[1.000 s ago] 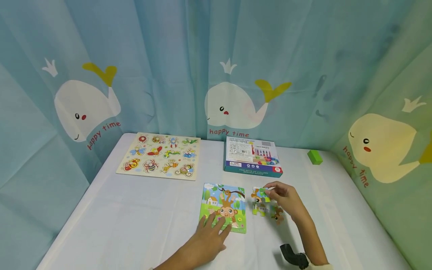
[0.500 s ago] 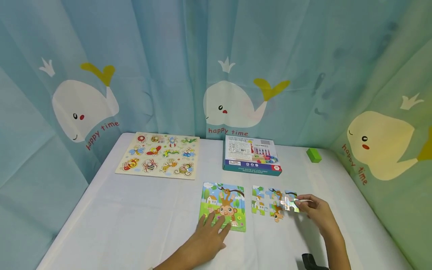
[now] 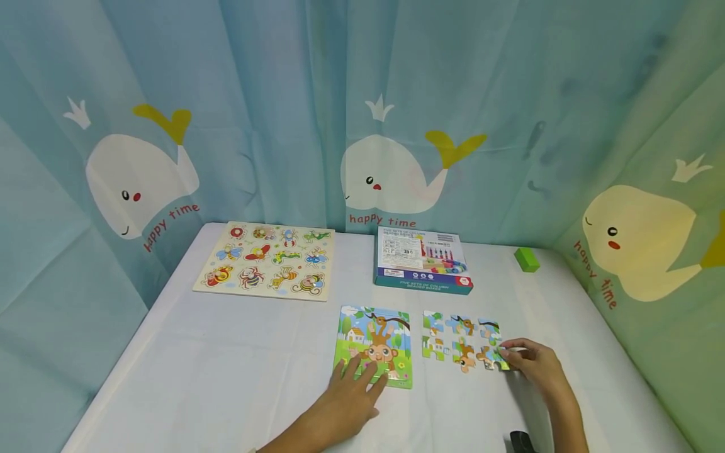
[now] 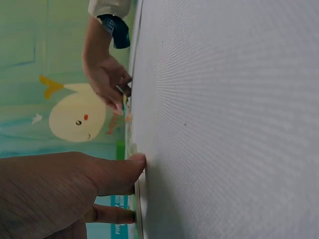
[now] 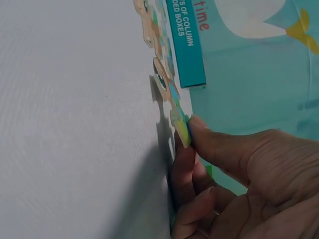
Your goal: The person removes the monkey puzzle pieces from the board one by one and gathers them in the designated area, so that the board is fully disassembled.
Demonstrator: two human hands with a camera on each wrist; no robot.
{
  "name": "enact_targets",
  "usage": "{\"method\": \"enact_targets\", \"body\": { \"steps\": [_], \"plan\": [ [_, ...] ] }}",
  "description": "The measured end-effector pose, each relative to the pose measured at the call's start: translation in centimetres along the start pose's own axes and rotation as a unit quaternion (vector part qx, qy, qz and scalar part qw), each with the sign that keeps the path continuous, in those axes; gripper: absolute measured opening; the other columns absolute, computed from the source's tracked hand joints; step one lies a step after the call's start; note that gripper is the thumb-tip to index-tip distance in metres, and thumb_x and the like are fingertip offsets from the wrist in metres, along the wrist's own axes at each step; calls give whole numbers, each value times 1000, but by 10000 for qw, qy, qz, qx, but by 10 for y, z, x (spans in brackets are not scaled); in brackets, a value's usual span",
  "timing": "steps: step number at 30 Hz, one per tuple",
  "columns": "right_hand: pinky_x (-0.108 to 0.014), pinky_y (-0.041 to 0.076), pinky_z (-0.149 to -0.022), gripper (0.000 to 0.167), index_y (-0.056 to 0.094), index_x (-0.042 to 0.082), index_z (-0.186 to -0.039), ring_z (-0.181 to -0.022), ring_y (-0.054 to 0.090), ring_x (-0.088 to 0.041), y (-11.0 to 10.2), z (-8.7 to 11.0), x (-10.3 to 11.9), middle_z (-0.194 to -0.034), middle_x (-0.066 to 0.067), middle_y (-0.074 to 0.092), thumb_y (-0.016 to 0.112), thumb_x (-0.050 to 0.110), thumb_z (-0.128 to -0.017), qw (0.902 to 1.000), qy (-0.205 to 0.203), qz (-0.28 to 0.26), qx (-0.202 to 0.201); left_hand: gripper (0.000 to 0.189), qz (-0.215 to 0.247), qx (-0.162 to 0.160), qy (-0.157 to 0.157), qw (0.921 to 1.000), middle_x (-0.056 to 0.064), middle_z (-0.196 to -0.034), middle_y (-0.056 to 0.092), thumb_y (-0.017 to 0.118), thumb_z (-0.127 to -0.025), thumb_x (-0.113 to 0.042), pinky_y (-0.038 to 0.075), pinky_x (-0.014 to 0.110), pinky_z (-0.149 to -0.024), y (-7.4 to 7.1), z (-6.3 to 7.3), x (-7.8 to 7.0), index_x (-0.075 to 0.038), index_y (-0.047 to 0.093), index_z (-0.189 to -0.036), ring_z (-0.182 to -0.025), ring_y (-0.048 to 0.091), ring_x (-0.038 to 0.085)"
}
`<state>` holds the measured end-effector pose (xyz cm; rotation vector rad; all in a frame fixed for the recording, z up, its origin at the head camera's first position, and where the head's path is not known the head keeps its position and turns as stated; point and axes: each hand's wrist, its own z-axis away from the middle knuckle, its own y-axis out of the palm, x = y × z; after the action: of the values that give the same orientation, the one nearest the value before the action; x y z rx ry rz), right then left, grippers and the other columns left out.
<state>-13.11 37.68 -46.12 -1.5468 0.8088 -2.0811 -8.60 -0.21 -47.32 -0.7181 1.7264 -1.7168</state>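
My right hand (image 3: 535,368) pinches a jigsaw piece (image 3: 494,357) by its right edge, thumb against fingers. In the right wrist view the piece (image 5: 180,124) is tilted, its near end raised off the white cloth. Several other jigsaw pieces (image 3: 433,348) lie to its left and behind it in two rows, showing parts of a monkey and a house. My left hand (image 3: 345,402) rests with spread fingers on the lower part of a monkey puzzle board (image 3: 357,336). The thumb (image 4: 122,174) touches the board's edge in the left wrist view.
A wooden insect puzzle board (image 3: 266,261) lies at the back left. Behind the monkey board is a flat box (image 3: 423,261), and a green block (image 3: 527,260) sits at the back right. A whale-printed curtain (image 3: 283,126) surrounds the white table (image 3: 238,377).
My right hand has moved right and then slightly nearer, lowering the held piece into the front row at the right. Pieces it covered earlier now show. The left hand has stayed on the board.
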Motion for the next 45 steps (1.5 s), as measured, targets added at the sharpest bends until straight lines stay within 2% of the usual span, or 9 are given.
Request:
{"method": "enact_targets", "body": {
  "steps": [6,11,20,29,36,40,45],
  "plan": [
    [-26,41,-59,29,66,-5,-110,-70,53,-8,1,-2,1,-84,-8,73,66,19,-93,9979,-103,604,-206,58,-31,-38,14,10000,5,-143,48,64,-90,-45,47,55,-99,1,0,0,-22,50,-141,-133,46,38],
    [-28,41,-60,27,68,-2,-105,-72,54,-11,1,-3,2,-88,-15,74,68,21,-91,9953,-147,886,-355,58,-67,5,-9,10000,4,-144,47,63,-91,-46,47,55,-100,1,0,-1,-23,50,-142,-134,45,38],
    [-29,40,-59,29,67,-3,-104,-72,53,-13,2,-3,3,-85,-13,72,70,23,-90,9951,-76,870,-456,58,-138,-93,-7,9999,4,-143,47,64,-90,-47,47,55,-99,2,0,-1,-23,50,-141,-132,46,37],
    [-30,40,-59,31,66,-3,-104,-73,53,-16,1,-2,2,-85,-13,71,68,24,-90,9948,11,890,-494,58,-147,-42,-34,9999,3,-143,47,63,-90,-47,47,54,-100,2,1,-2,-23,50,-142,-133,46,37],
    [-27,41,-54,36,65,-3,-107,-65,53,-12,3,1,10,-76,-5,68,65,30,-94,9928,11,891,-802,57,-267,6,-37,9996,4,-144,48,61,-92,-47,48,53,-100,2,0,-3,-23,50,-142,-134,46,37],
    [-26,42,-53,38,66,-2,-108,-63,54,-9,7,1,24,-77,-8,69,63,33,-95,9925,-315,781,-887,57,-561,3,-8,9984,7,-144,49,58,-93,-48,50,49,-99,3,0,-7,-20,51,-142,-133,47,38],
    [-23,45,-55,30,67,0,-107,-65,59,-13,29,-3,55,-82,-13,70,64,28,-96,9884,-1159,697,-693,57,-787,-54,45,9969,9,-144,49,57,-94,-49,51,45,-98,1,1,-10,-18,52,-141,-133,48,39]
  ]
}}
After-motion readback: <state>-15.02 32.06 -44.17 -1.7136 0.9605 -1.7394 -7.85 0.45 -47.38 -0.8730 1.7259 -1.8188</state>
